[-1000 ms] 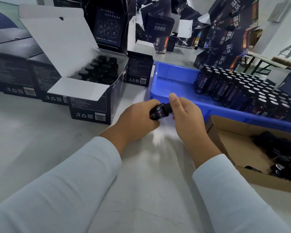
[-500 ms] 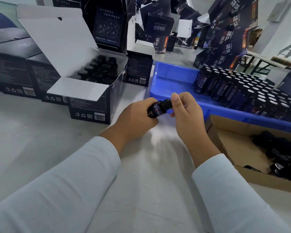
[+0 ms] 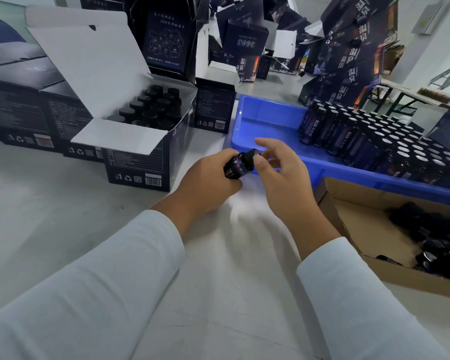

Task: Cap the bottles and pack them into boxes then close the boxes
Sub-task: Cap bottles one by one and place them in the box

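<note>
Left hand point(image 3: 205, 183) closed around a small dark bottle point(image 3: 235, 168), held tilted with its neck toward the right and raised above the bench point(image 3: 50, 216). Right hand point(image 3: 283, 178) partly open: thumb tip point(image 3: 259, 160) touching the black cap point(image 3: 251, 158) on the bottle's neck, index finger extended above it, remaining fingers loosely curled; whether the index finger touches the cap cannot be told. Both forearms wear pale long sleeves point(image 3: 115, 276).

Just beyond the hands, a blue tray point(image 3: 265, 118) with its left part bare and its right part filled with upright dark bottles point(image 3: 374, 141), their tops silvery. To the right of the right hand, touching the tray's near wall, a brown cardboard box point(image 3: 361, 224) holding loose black caps point(image 3: 439, 237). To the left of the left hand, an open dark carton point(image 3: 140, 165) with white inner flaps, lid raised, containing rows of capped bottles point(image 3: 153, 107). Farther left, closed dark cartons point(image 3: 18, 110) side by side. Beyond the tray, a disorderly heap of empty printed cartons point(image 3: 348, 55), several with flaps open.
</note>
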